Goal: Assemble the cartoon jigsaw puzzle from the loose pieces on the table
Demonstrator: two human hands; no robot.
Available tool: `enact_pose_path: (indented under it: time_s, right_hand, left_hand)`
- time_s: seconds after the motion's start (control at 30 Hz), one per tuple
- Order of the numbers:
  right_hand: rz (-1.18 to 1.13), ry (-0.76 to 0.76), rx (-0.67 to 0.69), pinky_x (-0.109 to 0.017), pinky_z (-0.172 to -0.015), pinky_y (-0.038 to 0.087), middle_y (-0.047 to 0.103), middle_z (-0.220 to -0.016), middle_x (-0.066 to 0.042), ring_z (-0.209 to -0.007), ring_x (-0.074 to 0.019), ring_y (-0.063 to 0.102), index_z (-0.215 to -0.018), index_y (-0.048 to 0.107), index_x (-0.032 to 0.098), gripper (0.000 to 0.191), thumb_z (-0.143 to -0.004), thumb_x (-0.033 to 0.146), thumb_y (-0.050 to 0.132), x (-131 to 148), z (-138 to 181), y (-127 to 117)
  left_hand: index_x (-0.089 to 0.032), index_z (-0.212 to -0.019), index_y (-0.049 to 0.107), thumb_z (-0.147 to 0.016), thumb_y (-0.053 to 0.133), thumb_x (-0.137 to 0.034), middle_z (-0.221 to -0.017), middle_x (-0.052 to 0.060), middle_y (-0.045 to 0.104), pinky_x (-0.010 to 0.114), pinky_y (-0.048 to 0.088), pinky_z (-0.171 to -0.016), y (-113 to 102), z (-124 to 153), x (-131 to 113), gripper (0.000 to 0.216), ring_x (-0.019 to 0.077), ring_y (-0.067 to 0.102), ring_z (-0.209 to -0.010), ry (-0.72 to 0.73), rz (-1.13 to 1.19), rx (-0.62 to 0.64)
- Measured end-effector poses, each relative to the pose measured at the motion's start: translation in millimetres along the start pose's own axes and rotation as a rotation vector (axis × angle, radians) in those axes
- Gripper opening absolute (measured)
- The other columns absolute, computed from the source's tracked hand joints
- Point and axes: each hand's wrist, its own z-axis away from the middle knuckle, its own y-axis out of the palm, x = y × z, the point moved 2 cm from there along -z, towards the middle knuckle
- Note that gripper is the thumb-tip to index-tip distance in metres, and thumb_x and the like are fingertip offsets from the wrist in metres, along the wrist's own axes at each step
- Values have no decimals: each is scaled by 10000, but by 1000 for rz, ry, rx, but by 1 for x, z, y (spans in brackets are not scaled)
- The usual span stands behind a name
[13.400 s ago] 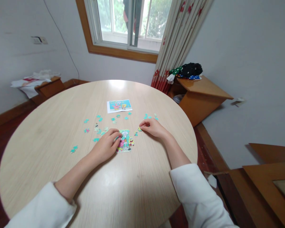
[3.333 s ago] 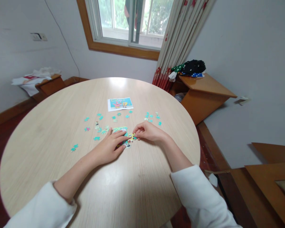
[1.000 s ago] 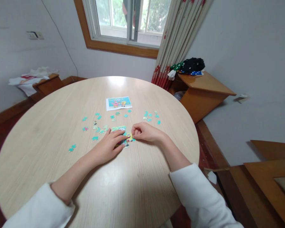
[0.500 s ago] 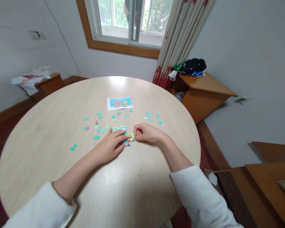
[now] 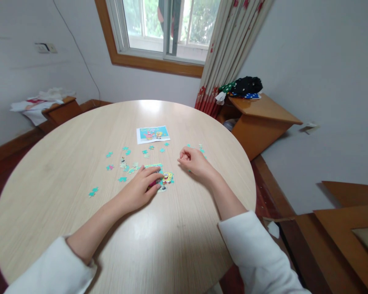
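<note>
My left hand (image 5: 142, 183) lies flat with its fingers spread over the joined part of a jigsaw puzzle (image 5: 167, 178), hiding much of it. A yellow cartoon figure shows at the puzzle's right side, just past my fingertips. Up and to the right of it, my right hand (image 5: 195, 161) hovers with curled fingers, apart from the joined part. Whether anything is between those fingertips is too small to tell. Loose puzzle pieces (image 5: 201, 149) show just beyond my right hand, which partly hides that group. More loose pieces (image 5: 122, 179) lie left of my left hand.
A printed picture sheet (image 5: 153, 134) lies farther back on the round wooden table (image 5: 135, 253). Several loose pieces (image 5: 145, 152) are scattered between the sheet and my hands. A wooden stand (image 5: 263, 118) with cloth on it stands beyond the table's right edge, near a curtain (image 5: 222, 61).
My right hand has moved up and right, away from the puzzle's edge, uncovering the yellow figure's side and covering some loose pieces. My left hand stays put. The view has shifted slightly.
</note>
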Motion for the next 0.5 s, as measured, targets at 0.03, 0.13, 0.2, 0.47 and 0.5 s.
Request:
enact_pose_path:
  time_s: [0.03,0.13,0.2,0.47,0.5]
  right_hand:
    - [34,3,-53,-227,-564,309,443,-579,50,-561,-95,417,-706,492,182,53,-744,159,521,-2,-1,-3]
    - [164,25,-131,-237,-581,312,464,-598,33,-589,-107,433,-746,542,174,82,-742,116,485,-9,-2,-11]
    - [236,49,-141,-245,-592,318,485,-609,21,-603,-113,443,-758,568,167,118,-735,96,477,-12,-3,-15]
    - [269,103,-24,-262,-594,344,546,-619,-3,-602,-111,473,-675,606,151,87,-717,114,541,-16,1,-23]
    - [259,119,22,-261,-584,341,539,-607,5,-586,-106,468,-668,605,150,56,-708,128,573,-15,2,-24]
  left_hand:
    - [-194,-1145,582,-918,372,-294,-1330,123,536,551,188,-1121,-1,0,1,324,235,460,-1265,-5,-2,-20]
    - [-195,-1106,593,-917,347,-309,-1280,116,576,557,211,-1115,-3,-2,4,331,234,504,-1221,-48,-8,-76]
    - [-197,-1072,603,-909,341,-305,-1248,104,597,556,223,-1113,-3,-2,7,327,231,527,-1192,-85,-13,-104]
    - [-195,-919,620,-892,331,-279,-1149,85,640,514,290,-1100,-3,-2,15,302,217,573,-1093,-155,-56,-177]
    - [-194,-915,619,-893,331,-278,-1146,85,640,515,294,-1097,-3,-2,15,301,217,574,-1088,-159,-62,-177]
